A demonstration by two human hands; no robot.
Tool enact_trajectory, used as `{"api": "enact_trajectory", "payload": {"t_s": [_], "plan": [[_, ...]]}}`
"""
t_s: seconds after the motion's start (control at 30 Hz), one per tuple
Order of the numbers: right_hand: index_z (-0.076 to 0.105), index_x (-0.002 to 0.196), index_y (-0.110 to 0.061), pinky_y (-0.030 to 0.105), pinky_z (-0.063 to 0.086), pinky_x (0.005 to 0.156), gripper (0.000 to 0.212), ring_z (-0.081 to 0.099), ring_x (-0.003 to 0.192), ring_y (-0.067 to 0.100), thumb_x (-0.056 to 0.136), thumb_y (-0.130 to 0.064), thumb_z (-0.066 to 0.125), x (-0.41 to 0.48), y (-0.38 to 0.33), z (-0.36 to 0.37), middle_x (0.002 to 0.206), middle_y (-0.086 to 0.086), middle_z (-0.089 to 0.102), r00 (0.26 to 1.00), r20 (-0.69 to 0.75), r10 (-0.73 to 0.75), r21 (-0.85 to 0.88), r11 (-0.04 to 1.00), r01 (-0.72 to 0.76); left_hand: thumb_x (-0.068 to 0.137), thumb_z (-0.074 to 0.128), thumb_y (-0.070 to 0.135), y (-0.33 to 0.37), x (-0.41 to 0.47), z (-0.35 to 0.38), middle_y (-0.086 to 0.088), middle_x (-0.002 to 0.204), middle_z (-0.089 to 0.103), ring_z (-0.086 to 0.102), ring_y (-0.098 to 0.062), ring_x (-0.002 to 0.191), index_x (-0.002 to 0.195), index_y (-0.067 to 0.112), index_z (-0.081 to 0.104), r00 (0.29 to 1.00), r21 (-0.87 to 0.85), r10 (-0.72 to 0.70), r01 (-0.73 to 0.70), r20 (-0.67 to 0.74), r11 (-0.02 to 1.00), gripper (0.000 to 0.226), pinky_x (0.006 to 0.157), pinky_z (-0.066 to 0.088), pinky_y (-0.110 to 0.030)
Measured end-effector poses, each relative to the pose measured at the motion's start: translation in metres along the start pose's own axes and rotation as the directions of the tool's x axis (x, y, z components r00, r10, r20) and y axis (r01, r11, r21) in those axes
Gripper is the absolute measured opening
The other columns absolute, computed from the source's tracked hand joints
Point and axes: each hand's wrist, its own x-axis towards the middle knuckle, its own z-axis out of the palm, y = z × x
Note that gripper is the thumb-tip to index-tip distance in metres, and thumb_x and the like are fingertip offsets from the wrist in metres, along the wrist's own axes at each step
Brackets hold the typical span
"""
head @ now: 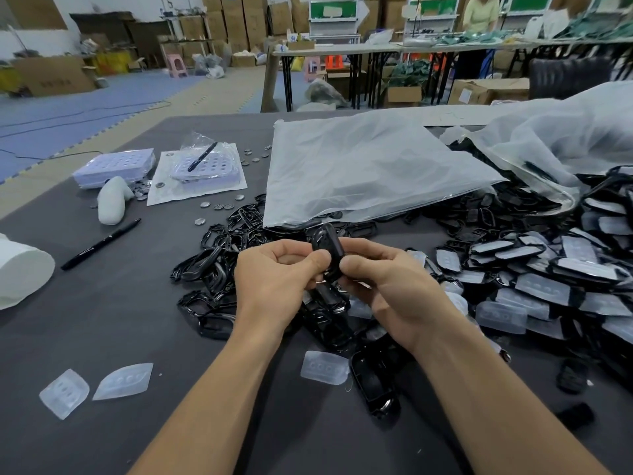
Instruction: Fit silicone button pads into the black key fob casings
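Both hands hold one black key fob casing (328, 246) above the table's middle. My left hand (274, 279) pinches its left side with thumb and curled fingers. My right hand (383, 279) grips its right side, thumb pressed on the lower front. Whether a pad sits inside it is hidden. Clear silicone button pads lie loose: one (323, 367) near my right forearm and two at the lower left (64, 393) (124, 381). An open black casing (375, 382) lies beside the near pad. Black frames (219, 255) are heaped left of my hands.
A big heap of casings with pads (548, 275) fills the right side. A white plastic bag (359, 173) lies behind my hands. Coin batteries (219, 206), battery trays (114, 166), a black marker (101, 244) and a white roll (20, 269) sit on the grey table (120, 320) at the left.
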Motion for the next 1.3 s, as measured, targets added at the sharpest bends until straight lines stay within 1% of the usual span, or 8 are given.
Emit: {"api": "enact_trajectory", "payload": {"t_s": [0.23, 0.43, 0.6, 0.8, 0.97, 1.03, 1.2, 1.3], "plan": [[0.076, 0.101, -0.004, 0.033, 0.062, 0.07, 0.032, 0.077, 0.079, 0.026, 0.084, 0.02, 0.063, 0.003, 0.006, 0.002, 0.092, 0.016, 0.079, 0.982, -0.149, -0.113, -0.052, 0.993, 0.106, 0.075, 0.092, 0.013, -0.001, -0.002, 0.005, -0.009, 0.065, 0.076, 0.073, -0.021, 0.059, 0.076, 0.013, 0.077, 0.999, 0.074, 0.02, -0.024, 0.05, 0.997, 0.015, 0.058, 0.058, -0.029], [0.08, 0.095, -0.017, 0.031, 0.062, 0.072, 0.041, 0.077, 0.077, 0.026, 0.077, 0.016, 0.064, 0.001, 0.003, 0.001, 0.081, 0.008, 0.08, 0.939, -0.16, -0.304, -0.372, 0.9, 0.227, 0.078, 0.085, 0.002, 0.007, 0.0, -0.004, -0.008, 0.081, 0.08, 0.073, -0.011, 0.068, 0.095, 0.012, 0.082, 0.993, -0.054, -0.003, 0.01, 0.122, 0.999, 0.02, 0.062, 0.054, -0.017], [0.079, 0.103, -0.015, 0.027, 0.057, 0.076, 0.037, 0.072, 0.077, 0.019, 0.081, 0.013, 0.07, -0.002, -0.002, 0.002, 0.088, 0.01, 0.079, 0.976, -0.093, -0.199, -0.188, 0.966, 0.179, 0.069, 0.081, 0.009, 0.012, 0.003, -0.006, -0.003, 0.073, 0.075, 0.064, -0.007, 0.054, 0.096, 0.008, 0.076, 0.967, -0.267, -0.141, 0.196, 0.211, 0.944, 0.028, 0.056, 0.053, -0.015], [0.083, 0.077, -0.02, 0.031, 0.055, 0.078, 0.023, 0.067, 0.078, 0.015, 0.086, -0.001, 0.075, -0.003, -0.009, 0.002, 0.085, 0.006, 0.075, 0.998, -0.026, -0.056, -0.138, 0.989, 0.052, 0.061, 0.079, 0.015, 0.012, 0.005, -0.01, 0.002, 0.07, 0.072, 0.063, -0.005, 0.053, 0.075, 0.018, 0.083, 0.931, -0.401, -0.205, 0.319, 0.303, 0.859, 0.014, 0.057, 0.054, -0.015], [0.08, 0.077, -0.01, 0.032, 0.056, 0.077, 0.013, 0.065, 0.081, 0.023, 0.077, 0.002, 0.077, -0.002, -0.011, -0.001, 0.087, 0.014, 0.073, 0.994, -0.08, -0.074, -0.016, 0.997, 0.073, 0.063, 0.082, 0.019, 0.012, 0.005, -0.012, -0.001, 0.08, 0.074, 0.065, -0.008, 0.061, 0.086, 0.011, 0.081, 0.907, -0.383, -0.142, 0.303, 0.395, 0.873, 0.024, 0.062, 0.056, -0.017], [0.081, 0.072, -0.016, 0.028, 0.056, 0.072, 0.021, 0.065, 0.074, 0.019, 0.079, 0.004, 0.079, 0.0, -0.008, 0.002, 0.078, 0.007, 0.075, 0.966, -0.181, -0.187, -0.135, 0.977, 0.164, 0.068, 0.079, 0.021, 0.012, 0.005, -0.008, -0.004, 0.081, 0.076, 0.07, -0.01, 0.063, 0.087, 0.009, 0.08, 0.93, -0.388, -0.179, 0.301, 0.321, 0.871, 0.022, 0.061, 0.057, -0.018], [0.082, 0.076, -0.033, 0.017, 0.055, 0.078, 0.033, 0.072, 0.085, 0.002, 0.081, 0.0, 0.081, 0.0, 0.0, 0.003, 0.084, -0.012, 0.078, 0.798, -0.143, -0.586, -0.594, 0.695, 0.404, 0.063, 0.077, 0.05, 0.017, -0.004, 0.003, -0.014, 0.098, 0.08, 0.079, -0.021, 0.088, 0.106, 0.005, 0.076, 0.938, -0.293, -0.217, 0.294, 0.269, 0.91, 0.062, 0.063, 0.061, -0.025], [0.084, 0.091, -0.02, 0.007, 0.045, 0.089, 0.019, 0.063, 0.101, 0.003, 0.079, -0.006, 0.085, -0.002, 0.005, 0.003, 0.096, -0.017, 0.076, 0.665, 0.085, -0.742, -0.817, 0.329, 0.472, 0.077, 0.082, 0.034, 0.019, -0.004, 0.002, -0.014, 0.097, 0.08, 0.079, -0.02, 0.084, 0.101, 0.005, 0.078, 0.956, -0.307, -0.198, 0.259, 0.215, 0.916, 0.038, 0.063, 0.061, -0.025]]}}
